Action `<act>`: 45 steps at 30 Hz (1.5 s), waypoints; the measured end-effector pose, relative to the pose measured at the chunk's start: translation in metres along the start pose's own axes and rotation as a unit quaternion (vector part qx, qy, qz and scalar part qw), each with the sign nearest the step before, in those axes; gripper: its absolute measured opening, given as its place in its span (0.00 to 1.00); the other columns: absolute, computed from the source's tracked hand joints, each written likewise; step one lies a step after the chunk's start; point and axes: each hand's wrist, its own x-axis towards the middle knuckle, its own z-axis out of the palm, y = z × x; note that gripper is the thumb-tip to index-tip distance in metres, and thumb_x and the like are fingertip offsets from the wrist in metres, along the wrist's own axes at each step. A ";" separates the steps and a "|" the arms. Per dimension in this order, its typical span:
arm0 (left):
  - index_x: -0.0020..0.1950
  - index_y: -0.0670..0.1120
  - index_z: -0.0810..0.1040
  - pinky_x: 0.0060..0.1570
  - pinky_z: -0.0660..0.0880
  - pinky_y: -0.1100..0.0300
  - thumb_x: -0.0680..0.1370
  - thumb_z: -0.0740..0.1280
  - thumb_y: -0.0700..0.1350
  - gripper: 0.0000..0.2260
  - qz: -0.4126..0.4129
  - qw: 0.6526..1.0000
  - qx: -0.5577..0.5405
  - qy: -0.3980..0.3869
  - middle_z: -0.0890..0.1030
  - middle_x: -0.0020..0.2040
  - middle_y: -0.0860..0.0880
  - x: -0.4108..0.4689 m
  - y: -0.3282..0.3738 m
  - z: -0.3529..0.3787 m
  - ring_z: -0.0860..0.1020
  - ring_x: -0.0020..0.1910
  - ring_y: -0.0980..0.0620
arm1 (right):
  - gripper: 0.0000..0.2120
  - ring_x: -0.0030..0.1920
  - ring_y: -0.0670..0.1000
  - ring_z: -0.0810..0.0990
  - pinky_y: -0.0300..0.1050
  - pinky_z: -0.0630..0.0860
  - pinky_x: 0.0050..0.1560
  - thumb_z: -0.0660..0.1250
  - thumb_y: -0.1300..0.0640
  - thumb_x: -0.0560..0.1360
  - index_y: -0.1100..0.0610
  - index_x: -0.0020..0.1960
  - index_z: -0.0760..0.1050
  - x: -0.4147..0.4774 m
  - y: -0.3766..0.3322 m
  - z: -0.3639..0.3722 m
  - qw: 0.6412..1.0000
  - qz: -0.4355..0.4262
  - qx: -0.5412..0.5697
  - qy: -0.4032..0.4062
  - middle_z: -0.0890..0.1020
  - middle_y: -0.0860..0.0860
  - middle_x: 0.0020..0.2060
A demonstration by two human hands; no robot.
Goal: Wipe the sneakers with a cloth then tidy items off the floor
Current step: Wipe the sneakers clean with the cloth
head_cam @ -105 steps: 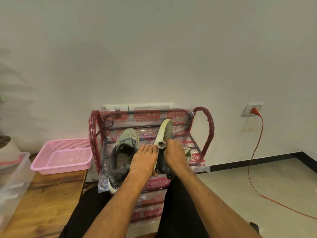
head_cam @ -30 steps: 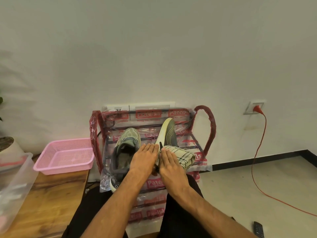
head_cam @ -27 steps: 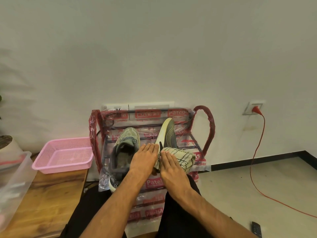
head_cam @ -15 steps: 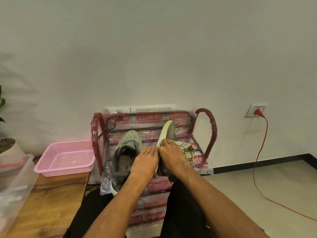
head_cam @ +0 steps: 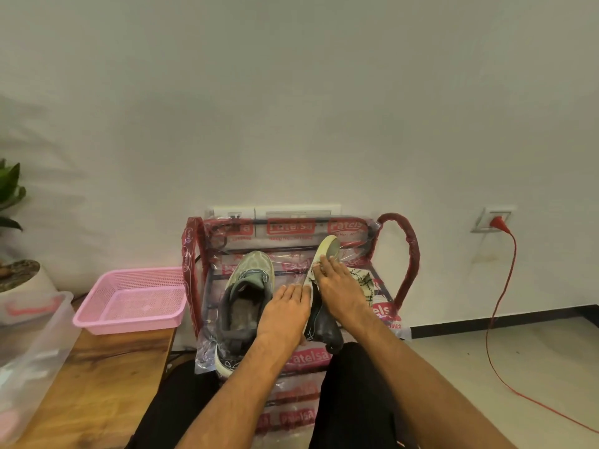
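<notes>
At lower centre, the tilted sneaker [head_cam: 328,251] on the wrapped rack [head_cam: 409,254] was steadied by the flat left hand [head_cam: 285,315], and the checked cloth [head_cam: 362,281] was pressed to it by the straight-fingered right hand [head_cam: 340,293]. Wiping was judged underway; the other sneaker [head_cam: 248,286] and tidying of the floor [head_cam: 470,367] appeared left.

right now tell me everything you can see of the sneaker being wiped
The sneaker stands tipped on its side on the plastic-wrapped rack, toe toward the wall, heel toward the person. A pale sole edge shows at the toe; the heel part looks dark. The right hand presses a checked cloth against it with straight fingers; the left hand rests flat against its other side.
</notes>
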 end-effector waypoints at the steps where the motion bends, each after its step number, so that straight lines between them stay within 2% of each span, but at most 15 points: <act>1: 0.78 0.39 0.46 0.76 0.46 0.51 0.72 0.74 0.52 0.47 -0.004 1.000 0.002 -0.001 0.54 0.78 0.40 0.000 -0.001 0.000 0.52 0.78 0.44 | 0.31 0.78 0.61 0.47 0.55 0.47 0.77 0.59 0.64 0.80 0.60 0.79 0.48 0.002 -0.004 -0.002 1.000 0.022 0.008 -0.010 0.48 0.62 0.78; 3: 0.78 0.38 0.47 0.76 0.46 0.52 0.71 0.74 0.52 0.48 -0.006 1.000 0.001 -0.004 0.55 0.78 0.40 -0.001 -0.002 -0.001 0.52 0.77 0.45 | 0.30 0.77 0.65 0.50 0.57 0.51 0.76 0.59 0.62 0.81 0.59 0.79 0.49 0.003 -0.015 -0.004 0.997 0.062 0.027 -0.036 0.51 0.66 0.76; 6: 0.78 0.38 0.48 0.76 0.47 0.52 0.70 0.75 0.52 0.47 -0.008 1.000 -0.003 0.004 0.57 0.77 0.41 0.000 -0.001 0.000 0.54 0.77 0.45 | 0.24 0.70 0.65 0.65 0.56 0.65 0.70 0.58 0.61 0.81 0.60 0.76 0.58 -0.004 -0.025 -0.007 0.995 0.082 0.043 -0.041 0.64 0.67 0.70; 9: 0.77 0.38 0.49 0.76 0.48 0.51 0.71 0.75 0.52 0.47 -0.002 1.000 -0.003 0.004 0.58 0.77 0.41 0.000 0.000 0.000 0.55 0.77 0.45 | 0.17 0.58 0.59 0.78 0.51 0.76 0.58 0.59 0.62 0.80 0.61 0.68 0.70 -0.011 -0.014 -0.023 0.993 0.064 0.084 -0.055 0.78 0.61 0.59; 11: 0.78 0.38 0.47 0.76 0.47 0.51 0.72 0.74 0.51 0.46 -0.004 1.000 -0.005 0.000 0.56 0.77 0.40 -0.001 0.000 0.000 0.53 0.77 0.44 | 0.12 0.52 0.58 0.81 0.51 0.79 0.54 0.62 0.63 0.78 0.62 0.61 0.75 -0.008 0.003 -0.038 0.985 0.091 0.130 -0.062 0.81 0.58 0.53; 15: 0.78 0.38 0.45 0.76 0.46 0.51 0.73 0.73 0.51 0.47 -0.006 1.000 -0.002 0.001 0.54 0.78 0.40 0.000 -0.003 0.000 0.52 0.77 0.44 | 0.13 0.46 0.54 0.80 0.46 0.77 0.47 0.64 0.61 0.78 0.58 0.62 0.75 0.003 0.026 -0.062 0.968 0.118 0.213 0.053 0.82 0.56 0.51; 17: 0.78 0.38 0.45 0.76 0.46 0.51 0.73 0.73 0.51 0.46 -0.007 1.000 -0.002 -0.001 0.54 0.78 0.40 0.000 -0.003 0.001 0.52 0.77 0.44 | 0.15 0.52 0.55 0.81 0.48 0.76 0.51 0.64 0.61 0.79 0.56 0.65 0.73 0.007 0.024 -0.063 0.965 0.100 0.210 0.117 0.81 0.56 0.56; 20: 0.78 0.38 0.45 0.76 0.46 0.51 0.73 0.73 0.51 0.46 -0.004 1.000 -0.001 0.007 0.55 0.78 0.40 0.000 -0.003 0.003 0.52 0.77 0.44 | 0.25 0.64 0.56 0.74 0.50 0.72 0.64 0.61 0.68 0.77 0.56 0.72 0.66 0.002 0.008 -0.045 0.965 0.068 0.182 0.176 0.74 0.56 0.66; 24: 0.77 0.38 0.50 0.76 0.47 0.51 0.72 0.74 0.50 0.45 -0.008 1.000 0.002 0.008 0.57 0.77 0.39 0.001 -0.002 0.004 0.53 0.77 0.43 | 0.29 0.74 0.55 0.62 0.50 0.59 0.75 0.58 0.64 0.80 0.55 0.78 0.53 -0.017 -0.013 -0.010 0.964 0.017 0.252 0.080 0.64 0.56 0.74; 26: 0.76 0.38 0.52 0.76 0.48 0.51 0.72 0.74 0.50 0.43 -0.009 1.000 0.003 0.007 0.58 0.77 0.39 0.002 -0.002 0.004 0.54 0.77 0.43 | 0.28 0.77 0.54 0.55 0.48 0.51 0.77 0.57 0.62 0.80 0.55 0.78 0.54 -0.019 -0.011 0.003 0.968 0.001 0.246 0.056 0.61 0.55 0.76; 29: 0.76 0.38 0.54 0.76 0.49 0.50 0.71 0.75 0.49 0.42 -0.008 1.000 0.005 0.009 0.60 0.76 0.39 0.003 -0.001 0.005 0.55 0.77 0.44 | 0.28 0.78 0.55 0.50 0.55 0.46 0.77 0.58 0.57 0.79 0.49 0.77 0.56 -0.012 0.000 0.009 0.981 0.036 0.186 0.045 0.57 0.54 0.77; 34: 0.76 0.39 0.54 0.76 0.50 0.50 0.71 0.74 0.47 0.41 -0.009 1.000 0.011 0.015 0.61 0.75 0.39 0.002 0.001 0.006 0.57 0.76 0.44 | 0.29 0.75 0.56 0.60 0.52 0.58 0.74 0.59 0.64 0.78 0.57 0.77 0.56 -0.010 -0.005 0.010 0.976 0.083 0.197 0.045 0.61 0.57 0.76; 37: 0.76 0.39 0.53 0.76 0.50 0.50 0.72 0.74 0.48 0.42 -0.010 1.000 0.008 0.011 0.60 0.76 0.39 0.002 0.000 0.006 0.56 0.76 0.43 | 0.29 0.76 0.56 0.60 0.51 0.58 0.74 0.60 0.64 0.79 0.58 0.78 0.56 -0.008 -0.003 0.013 0.984 0.058 0.156 0.056 0.61 0.56 0.76; 41: 0.78 0.39 0.48 0.76 0.50 0.49 0.73 0.73 0.47 0.44 -0.006 1.000 0.006 0.014 0.56 0.77 0.39 0.002 0.001 0.005 0.54 0.77 0.43 | 0.27 0.74 0.55 0.63 0.51 0.60 0.73 0.62 0.62 0.78 0.59 0.76 0.59 0.012 0.007 0.004 0.987 0.081 0.121 0.068 0.66 0.56 0.74; 45: 0.78 0.39 0.47 0.76 0.49 0.50 0.73 0.73 0.46 0.45 -0.013 1.000 0.005 0.006 0.57 0.77 0.39 0.002 -0.001 0.004 0.54 0.77 0.43 | 0.19 0.61 0.57 0.75 0.50 0.72 0.60 0.61 0.63 0.77 0.60 0.68 0.69 0.020 0.006 -0.010 0.982 0.093 0.166 0.018 0.76 0.58 0.62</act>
